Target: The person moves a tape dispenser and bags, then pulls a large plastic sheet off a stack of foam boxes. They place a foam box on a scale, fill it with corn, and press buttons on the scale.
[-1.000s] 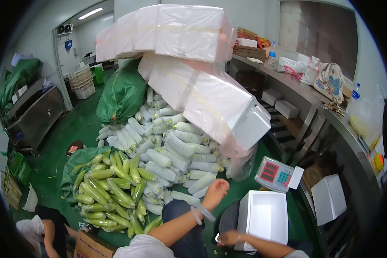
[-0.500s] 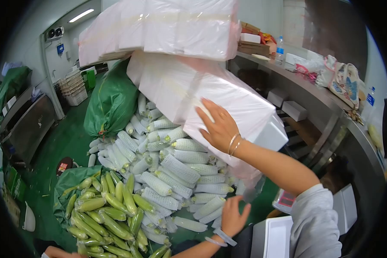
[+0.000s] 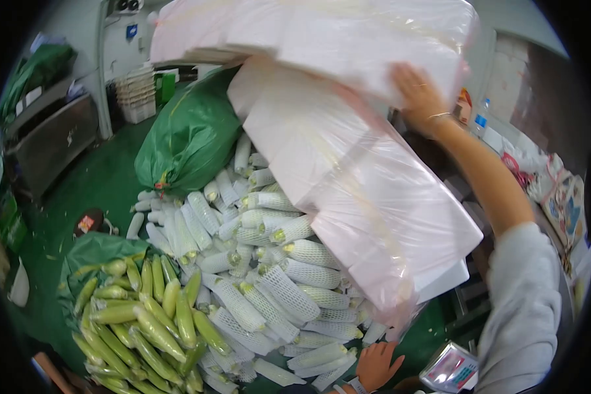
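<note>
My right hand (image 3: 419, 95), with a bracelet at its wrist and a grey sleeve, lies with fingers outstretched against the upper plastic-wrapped stack of white foam boxes (image 3: 348, 39); it is slightly blurred. Below leans a second wrapped stack (image 3: 348, 171), its pinkish film gathered at the lower end. My left hand (image 3: 374, 364), banded at the wrist, is near that film end, fingers stretched and thumb apart, holding nothing visible. Beside and under the stacks lies a heap of pale green vegetables in white foam nets (image 3: 269, 289).
Long green vegetables in clear film (image 3: 144, 322) lie on green sacking at lower left. A full green sack (image 3: 190, 134) stands behind the netted heap. A scale (image 3: 450, 368) sits at lower right. Stacked crates (image 3: 136, 95) stand at the back; a cloth bag (image 3: 565, 203) rests on the right counter.
My right hand has moved from the lower wrapped stack up to the upper one. My left hand is lower in view, still near the film end. The view has shifted.
</note>
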`<state>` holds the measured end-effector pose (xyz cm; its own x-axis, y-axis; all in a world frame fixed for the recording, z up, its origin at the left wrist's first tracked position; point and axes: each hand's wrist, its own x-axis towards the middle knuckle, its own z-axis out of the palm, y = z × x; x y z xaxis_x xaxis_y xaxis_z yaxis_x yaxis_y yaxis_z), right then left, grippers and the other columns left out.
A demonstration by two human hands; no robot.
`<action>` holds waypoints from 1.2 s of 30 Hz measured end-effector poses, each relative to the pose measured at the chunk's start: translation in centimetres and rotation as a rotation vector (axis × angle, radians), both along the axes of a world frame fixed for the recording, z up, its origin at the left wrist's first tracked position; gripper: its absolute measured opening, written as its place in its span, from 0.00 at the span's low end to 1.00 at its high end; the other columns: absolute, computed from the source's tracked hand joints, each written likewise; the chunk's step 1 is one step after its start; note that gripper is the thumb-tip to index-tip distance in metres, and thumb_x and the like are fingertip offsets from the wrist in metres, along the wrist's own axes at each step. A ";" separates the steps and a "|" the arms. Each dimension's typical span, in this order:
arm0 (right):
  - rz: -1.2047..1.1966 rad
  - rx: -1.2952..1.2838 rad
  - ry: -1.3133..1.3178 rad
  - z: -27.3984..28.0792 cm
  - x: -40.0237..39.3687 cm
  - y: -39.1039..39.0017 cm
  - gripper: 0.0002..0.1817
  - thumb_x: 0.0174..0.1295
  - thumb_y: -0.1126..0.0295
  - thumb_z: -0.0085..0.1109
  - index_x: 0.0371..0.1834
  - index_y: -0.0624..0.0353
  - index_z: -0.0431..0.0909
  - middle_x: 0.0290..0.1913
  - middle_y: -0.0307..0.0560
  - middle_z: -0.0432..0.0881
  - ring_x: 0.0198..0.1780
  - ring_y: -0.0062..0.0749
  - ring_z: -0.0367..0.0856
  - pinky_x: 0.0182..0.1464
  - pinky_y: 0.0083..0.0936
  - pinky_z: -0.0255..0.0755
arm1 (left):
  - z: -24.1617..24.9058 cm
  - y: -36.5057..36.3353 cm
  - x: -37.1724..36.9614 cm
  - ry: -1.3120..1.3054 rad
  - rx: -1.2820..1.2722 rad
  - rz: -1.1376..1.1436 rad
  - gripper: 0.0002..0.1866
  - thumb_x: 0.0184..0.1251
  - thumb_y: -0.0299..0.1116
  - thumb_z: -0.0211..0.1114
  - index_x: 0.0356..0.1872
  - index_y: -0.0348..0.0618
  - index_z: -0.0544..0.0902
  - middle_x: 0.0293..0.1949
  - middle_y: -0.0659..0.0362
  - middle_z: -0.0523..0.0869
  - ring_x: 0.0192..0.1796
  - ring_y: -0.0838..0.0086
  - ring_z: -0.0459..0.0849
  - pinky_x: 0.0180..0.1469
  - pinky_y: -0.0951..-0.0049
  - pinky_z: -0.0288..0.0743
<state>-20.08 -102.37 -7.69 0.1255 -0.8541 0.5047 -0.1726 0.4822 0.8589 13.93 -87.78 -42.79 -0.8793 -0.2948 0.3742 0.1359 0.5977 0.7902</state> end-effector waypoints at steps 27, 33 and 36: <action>-0.125 -0.480 -0.856 -21.7 4.6 -10.3 0.06 0.55 0.69 0.52 0.32 0.58 0.74 0.33 0.50 0.79 0.38 0.42 0.79 0.38 0.33 0.72 | -2.7 2.0 1.4 -0.050 -0.210 -0.149 0.15 0.57 0.45 0.59 0.40 0.48 0.74 0.28 0.60 0.78 0.35 0.66 0.78 0.38 0.63 0.67; -0.239 -0.755 -1.523 -14.1 7.9 -9.7 0.14 0.54 0.66 0.53 0.41 0.61 0.78 0.46 0.57 0.79 0.50 0.49 0.77 0.50 0.35 0.71 | -0.8 1.0 2.6 -0.011 -0.171 -0.078 0.15 0.57 0.44 0.59 0.41 0.49 0.74 0.29 0.60 0.78 0.35 0.66 0.78 0.37 0.62 0.66; -0.209 -0.679 -1.519 -12.5 8.1 -9.4 0.16 0.53 0.66 0.52 0.44 0.61 0.78 0.45 0.59 0.79 0.50 0.49 0.77 0.51 0.34 0.71 | 0.0 0.4 3.3 -0.155 -0.148 -0.146 0.17 0.57 0.41 0.59 0.45 0.45 0.73 0.33 0.58 0.79 0.38 0.64 0.78 0.40 0.61 0.66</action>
